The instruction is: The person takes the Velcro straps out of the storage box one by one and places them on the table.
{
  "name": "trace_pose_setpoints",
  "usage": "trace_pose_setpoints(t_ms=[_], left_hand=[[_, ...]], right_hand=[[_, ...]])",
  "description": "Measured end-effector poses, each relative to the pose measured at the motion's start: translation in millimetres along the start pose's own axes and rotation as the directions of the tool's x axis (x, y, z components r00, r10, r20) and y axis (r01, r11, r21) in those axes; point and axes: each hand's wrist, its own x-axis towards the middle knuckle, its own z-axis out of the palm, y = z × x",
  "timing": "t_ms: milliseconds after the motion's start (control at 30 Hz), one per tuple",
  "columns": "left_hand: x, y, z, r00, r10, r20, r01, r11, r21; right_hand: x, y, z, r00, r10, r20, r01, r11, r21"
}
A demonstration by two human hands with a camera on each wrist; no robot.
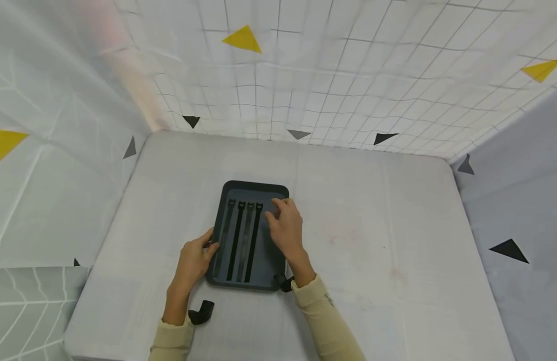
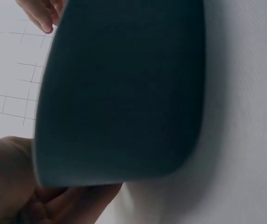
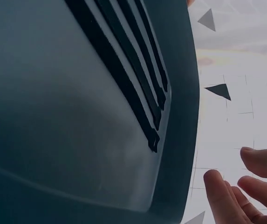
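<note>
Tray [image 1: 269,256] with four straps [image 1: 235,241], one hand on its rim and one above it

One dark tray lies ahead of the person, in the middle of a white-covered desk [image 1: 350,225]. In it are four dark straps, counted across from left to right, parallel and separated by narrow gaps. They fill the left and middle of the tray; a bare strip runs down its right side. The tray's long axis runs from near the person to the far side, its far end leaning slightly right. The straps follow that axis, their wider heads at the far end and their tails towards the person. Whether the tray's base rests wholly on the desk, I cannot tell.

Two hands are in view. The left hand [image 1: 194,258] reaches up from the near side, its grip clamped on the tray's left edge, thumb over the rim and fingers at the outer wall. The right hand [image 1: 286,225] is bent inward over the right edge near the far corner, its grip apart, thumb and fingertips spread. Two beige sleeves [image 1: 332,321] end at the wrists, and two black wrist pieces [image 1: 201,312] show, one beside each arm.
</note>
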Motion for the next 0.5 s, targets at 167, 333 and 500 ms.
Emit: trace_pose_setpoints(t_ms=[167,333,500], left_hand=[[-1.0,-1.2,-1.5,1.0,0.001,-0.001,-0.001,1.0,-0.02],[-0.4,-2.4,-0.5,1.0,0.008,0.0,-0.008,1.0,-0.025],[-0.2,-3.2,0.0,1.0,0.013,-0.002,-0.013,1.0,-0.02]], right_hand=[[2.5,-2.3,4.6,1.0,-0.004,0.012,0.004,1.0,-0.025],[4.4,-1.5,8.8,0.999,0.014,0.029,-0.014,1.0,-0.012],[5.8,0.5,12.4,0.998,0.03,0.048,-0.029,0.999,-0.019]])
